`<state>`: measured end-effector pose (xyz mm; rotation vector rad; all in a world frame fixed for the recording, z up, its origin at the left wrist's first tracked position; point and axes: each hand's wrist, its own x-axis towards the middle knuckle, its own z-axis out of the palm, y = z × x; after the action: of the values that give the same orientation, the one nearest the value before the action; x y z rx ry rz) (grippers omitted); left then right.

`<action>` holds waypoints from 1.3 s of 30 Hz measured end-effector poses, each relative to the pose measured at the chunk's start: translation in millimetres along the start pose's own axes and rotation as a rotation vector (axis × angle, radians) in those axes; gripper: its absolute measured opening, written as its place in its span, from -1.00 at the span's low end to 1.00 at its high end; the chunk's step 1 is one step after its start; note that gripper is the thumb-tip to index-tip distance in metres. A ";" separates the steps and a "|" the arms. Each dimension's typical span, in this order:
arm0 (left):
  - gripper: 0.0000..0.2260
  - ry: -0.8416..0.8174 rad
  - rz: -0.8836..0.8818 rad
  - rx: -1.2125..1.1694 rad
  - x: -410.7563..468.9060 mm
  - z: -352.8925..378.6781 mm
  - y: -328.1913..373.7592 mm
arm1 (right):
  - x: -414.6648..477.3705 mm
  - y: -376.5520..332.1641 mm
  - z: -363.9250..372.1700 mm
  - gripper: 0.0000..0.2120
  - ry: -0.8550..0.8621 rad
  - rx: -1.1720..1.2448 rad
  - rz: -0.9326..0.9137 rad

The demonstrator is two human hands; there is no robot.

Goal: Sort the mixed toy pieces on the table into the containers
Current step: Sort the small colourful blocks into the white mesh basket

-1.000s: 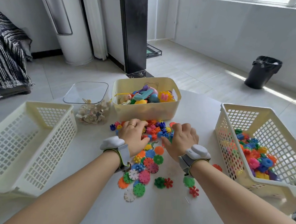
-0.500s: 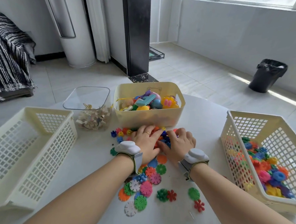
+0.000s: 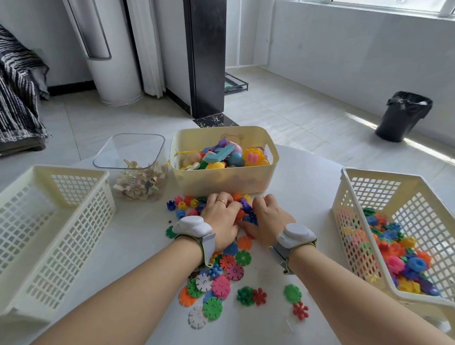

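Observation:
A heap of small chunky colourful toy pieces (image 3: pixel 246 206) lies on the white table just in front of the yellow bin (image 3: pixel 220 184). My left hand (image 3: pixel 219 217) and my right hand (image 3: pixel 267 221) sit side by side on this heap, fingers curled around pieces and fingertips nearly meeting. Most of the heap is hidden under them. A few loose small pieces (image 3: pixel 181 204) lie left of my left hand. Flat snowflake discs (image 3: pixel 221 285) in several colours are scattered nearer me, between my forearms.
A white mesh basket (image 3: pixel 351 235) at the right holds several chunky pieces like those in the heap. Another white mesh basket (image 3: pixel 36 234) stands at the left. A clear tub (image 3: pixel 131 149) with wooden bits stands beside the yellow bin, which holds mixed toys.
Both hands slid forward and inward onto the heap of chunky pieces, closing the gap between them. The camera view tilted slightly.

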<state>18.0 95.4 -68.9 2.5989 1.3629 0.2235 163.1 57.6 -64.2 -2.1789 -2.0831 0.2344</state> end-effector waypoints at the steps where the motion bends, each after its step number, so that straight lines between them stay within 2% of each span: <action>1: -0.63 0.015 -0.001 -0.005 -0.4 -0.3 1.0 | -0.4 -0.7 -0.1 -0.55 -0.002 0.001 -0.003; 8: -0.72 0.164 -0.026 -0.062 -3.9 2.0 5.6 | -2.0 -0.8 7.5 -0.67 0.061 0.001 -0.017; 15: -0.77 0.120 -0.039 -0.065 -3.5 2.4 5.5 | -4.9 -1.5 10.1 -0.68 0.104 -0.047 0.012; 24: -0.79 0.172 -0.029 -0.160 -0.2 -11.9 13.0 | -6.9 -5.9 1.9 -0.71 0.106 0.011 0.024; 32: -0.81 0.204 -0.048 -0.280 -4.0 -44.1 38.8 | -26.6 -13.0 -46.3 -0.68 0.142 -0.036 0.044; 39: -0.80 0.190 -0.019 -0.429 -7.8 -79.2 101.4 | -57.7 17.6 -96.8 -0.67 0.222 -0.080 0.126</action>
<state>76.4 40.9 32.2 2.2499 1.2305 0.6930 196.5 1.3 29.1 -2.2658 -1.8700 -0.0784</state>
